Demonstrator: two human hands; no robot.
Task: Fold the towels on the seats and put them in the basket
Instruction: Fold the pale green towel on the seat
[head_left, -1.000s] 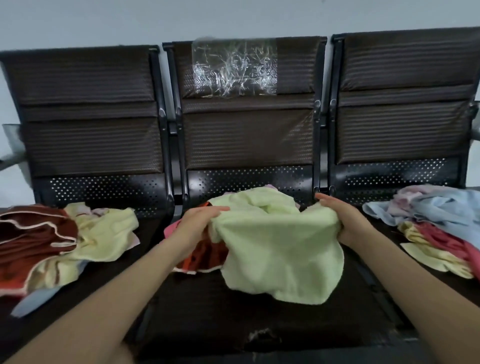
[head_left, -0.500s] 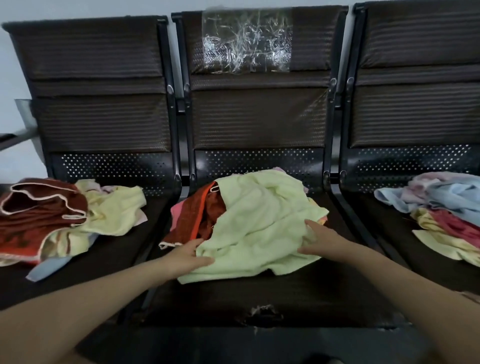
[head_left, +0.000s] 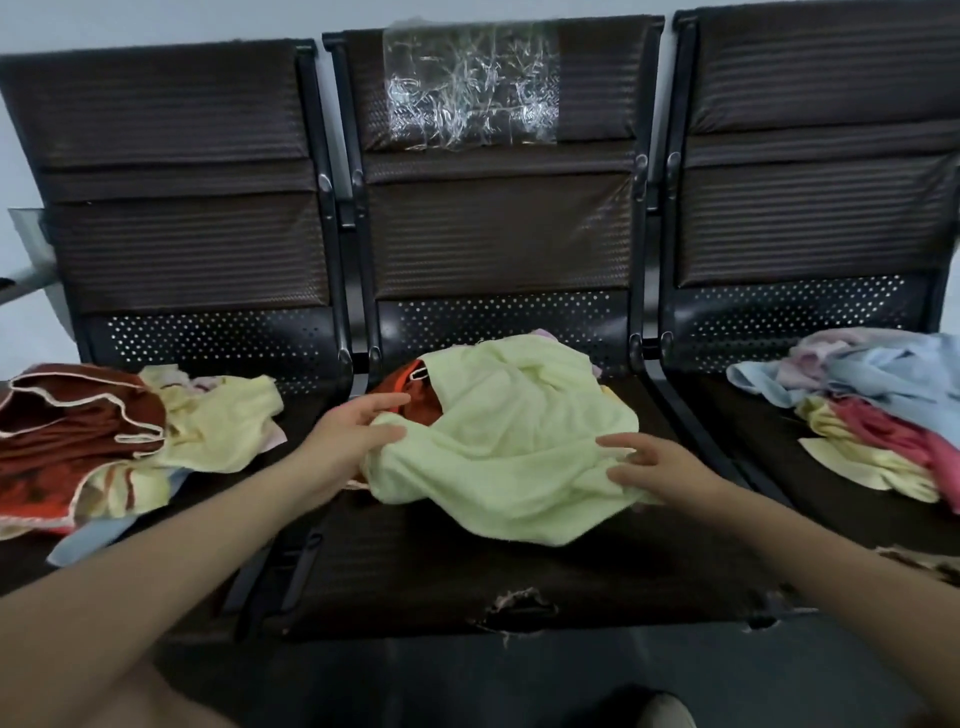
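Observation:
A pale green towel (head_left: 509, 441) lies crumpled on the middle seat (head_left: 415, 571), over an orange-red towel (head_left: 415, 400). My left hand (head_left: 348, 441) pinches the green towel's left edge between thumb and fingers and holds it slightly raised. My right hand (head_left: 649, 467) rests on the towel's right edge with the fingers spread; no fold shows between them. No basket is in view.
The left seat holds a heap of maroon (head_left: 78, 431) and yellow (head_left: 218, 426) towels. The right seat holds blue (head_left: 883, 374), pink and yellow towels. Seat backs rise behind. The middle seat's front edge has a torn spot (head_left: 519, 608). Dark floor lies below.
The green towel was held up between both hands, then laid on the seat. My left hand has since moved up and taken its left edge; my right hand shifted slightly right on it.

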